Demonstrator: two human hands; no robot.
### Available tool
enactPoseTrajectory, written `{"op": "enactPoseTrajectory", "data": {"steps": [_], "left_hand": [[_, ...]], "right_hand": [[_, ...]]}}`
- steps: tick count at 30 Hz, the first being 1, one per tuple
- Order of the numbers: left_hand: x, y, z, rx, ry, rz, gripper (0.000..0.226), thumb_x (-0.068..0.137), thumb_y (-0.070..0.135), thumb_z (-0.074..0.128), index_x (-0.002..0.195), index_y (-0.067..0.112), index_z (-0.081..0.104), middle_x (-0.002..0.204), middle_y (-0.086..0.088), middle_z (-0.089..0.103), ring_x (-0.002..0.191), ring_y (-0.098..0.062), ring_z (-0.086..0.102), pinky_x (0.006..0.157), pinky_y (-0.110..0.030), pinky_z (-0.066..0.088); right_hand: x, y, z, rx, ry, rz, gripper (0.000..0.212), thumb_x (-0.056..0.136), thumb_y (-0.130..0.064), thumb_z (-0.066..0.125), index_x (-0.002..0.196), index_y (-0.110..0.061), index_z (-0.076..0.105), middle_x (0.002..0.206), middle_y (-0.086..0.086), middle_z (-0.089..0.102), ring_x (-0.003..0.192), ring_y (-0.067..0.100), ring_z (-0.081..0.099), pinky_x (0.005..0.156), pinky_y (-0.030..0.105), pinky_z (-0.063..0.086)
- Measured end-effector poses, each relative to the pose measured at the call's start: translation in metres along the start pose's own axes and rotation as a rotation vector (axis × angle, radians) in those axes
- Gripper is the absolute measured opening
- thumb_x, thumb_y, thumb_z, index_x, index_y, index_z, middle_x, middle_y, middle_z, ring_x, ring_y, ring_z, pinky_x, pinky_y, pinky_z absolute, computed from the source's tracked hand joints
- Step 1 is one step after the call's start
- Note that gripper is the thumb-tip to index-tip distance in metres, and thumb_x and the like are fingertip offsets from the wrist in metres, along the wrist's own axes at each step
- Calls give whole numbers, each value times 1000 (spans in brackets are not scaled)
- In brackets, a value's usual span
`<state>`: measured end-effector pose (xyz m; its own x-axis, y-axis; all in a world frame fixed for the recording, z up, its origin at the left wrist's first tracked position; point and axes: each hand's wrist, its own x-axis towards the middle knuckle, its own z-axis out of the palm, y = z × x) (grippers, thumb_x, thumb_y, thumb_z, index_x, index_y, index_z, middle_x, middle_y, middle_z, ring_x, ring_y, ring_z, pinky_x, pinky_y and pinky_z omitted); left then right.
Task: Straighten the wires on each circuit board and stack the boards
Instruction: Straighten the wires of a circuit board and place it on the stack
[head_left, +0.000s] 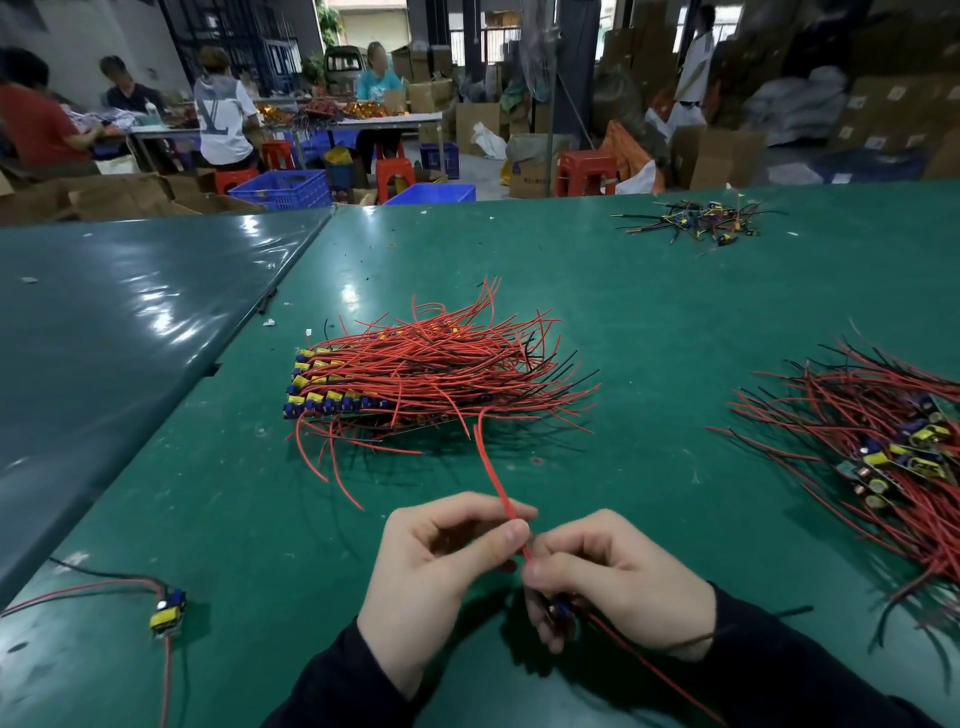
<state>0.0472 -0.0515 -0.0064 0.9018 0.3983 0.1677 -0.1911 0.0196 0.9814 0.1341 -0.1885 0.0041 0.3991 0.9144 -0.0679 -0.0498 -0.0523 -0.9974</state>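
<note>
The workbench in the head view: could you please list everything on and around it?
stacked boards: one stack, red wires, table centre
loose boards: one heap, red and black wires, right edge
small pile: one, mixed colours, far right
single board: one, yellow and blue parts, near left
held board: one, in right hand
red wire: one, pinched by both hands
table: one, green
left hand: one, pinching wire
right hand: one, gripping board
</note>
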Motion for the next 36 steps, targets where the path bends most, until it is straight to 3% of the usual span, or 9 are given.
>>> {"op": "enactPoseTrajectory", "data": {"steps": [3, 8, 13, 17, 23, 27, 29, 31, 36], "left_hand": [[0, 6, -2, -58, 22, -41, 21, 61, 13, 83, 81, 14, 77, 70, -9, 72, 67, -12, 65, 61, -18, 50], [-1, 11, -6, -101, 3, -72, 17, 64, 9, 75, 81, 11, 77, 70, -14, 71, 64, -15, 66, 61, -19, 51], [-1, 10, -6, -99, 30, -62, 19, 63, 8, 72, 82, 7, 75, 66, -12, 69, 65, -19, 66, 63, -21, 53], [0, 12, -5, -125, 34, -90, 29, 58, 5, 80, 86, 8, 76, 66, -11, 68, 62, -19, 62, 61, -21, 52], [6, 20, -10, -346, 108, -236, 20, 60, 7, 65, 75, 5, 77, 62, -12, 67, 51, -13, 62, 49, -18, 50], [7, 21, -13, -542, 10, -428, 19, 57, 12, 73, 75, 7, 77, 60, -5, 65, 49, -10, 62, 47, -18, 51], [6, 22, -14, -653, -48, -495, 37, 44, 15, 92, 77, 6, 77, 61, -2, 63, 50, -11, 62, 48, -20, 53], [6, 21, -16, -716, -86, -526, 54, 30, 18, 97, 79, 6, 76, 60, -1, 60, 50, -12, 60, 47, -22, 52], [5, 21, -15, -753, -144, -517, 52, 34, 21, 97, 79, 6, 76, 58, 0, 56, 48, -11, 56, 46, -23, 50]], "right_hand": [[-1, -3, 2, -62, -26, 7, 24, 81, -14, 56, 59, -7, 62, 52, 0, 61, 45, 9, 54, 51, 17, 43], [-1, 2, 2, -118, -5, 37, 25, 92, -17, 58, 79, 3, 65, 58, -3, 64, 47, 10, 59, 51, 16, 43], [-2, 1, 5, -181, 11, -29, 14, 93, -16, 57, 82, -12, 65, 70, -1, 67, 58, 13, 60, 56, 16, 44], [-4, -4, 5, -166, -73, -42, 18, 93, -16, 54, 82, -11, 68, 71, -4, 67, 63, 8, 58, 63, 18, 45], [-7, -6, 8, -48, -263, -15, 24, 95, -8, 52, 78, -19, 65, 79, 11, 65, 66, 10, 60, 67, 19, 46], [-8, -8, 3, 16, -362, -2, 23, 96, -6, 49, 80, -6, 66, 83, 13, 63, 67, 10, 59, 68, 21, 45], [-8, -9, 0, 5, -395, 8, 24, 96, -5, 49, 81, 1, 66, 82, 13, 61, 66, 7, 55, 67, 20, 44], [-8, -11, -3, -13, -431, 22, 21, 96, -2, 48, 88, 12, 62, 75, 13, 59, 66, 3, 52, 67, 17, 42], [-6, -12, -4, -25, -485, 61, 20, 96, -1, 47, 92, 15, 59, 77, 4, 57, 67, -3, 51, 69, 14, 40]]}}
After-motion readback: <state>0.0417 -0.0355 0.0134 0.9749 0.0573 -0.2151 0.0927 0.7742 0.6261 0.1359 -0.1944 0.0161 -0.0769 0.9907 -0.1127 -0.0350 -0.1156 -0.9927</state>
